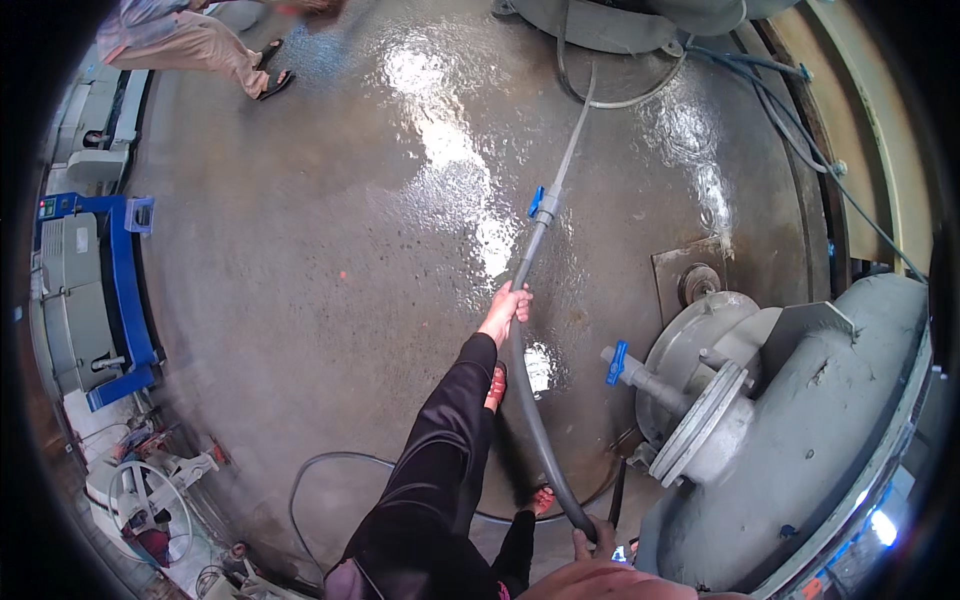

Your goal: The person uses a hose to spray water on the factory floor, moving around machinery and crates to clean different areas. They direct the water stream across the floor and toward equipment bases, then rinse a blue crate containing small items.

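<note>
My left hand point(508, 308), at the end of an outstretched dark sleeve, is closed around a grey hose point(534, 410) near the middle of the view. Close to the lower edge, my right hand point(596, 540) is wrapped round the same hose further back, its fingers partly hidden. Beyond my left hand the hose ends in a grey valve fitting point(547, 208) with a blue lever point(536, 202). A pale, narrow jet of water point(575, 140) runs from it toward the far floor. My feet in red sandals point(541, 500) stand on either side of the hose.
Wet concrete floor point(300, 230) spreads around me. On the right lies a large grey pipe point(800, 450) with a blue-handled valve point(617, 362). Machines with a blue frame point(130, 300) line the left. Another person point(190, 45) is at the far left. Hose loops point(330, 456) trail behind.
</note>
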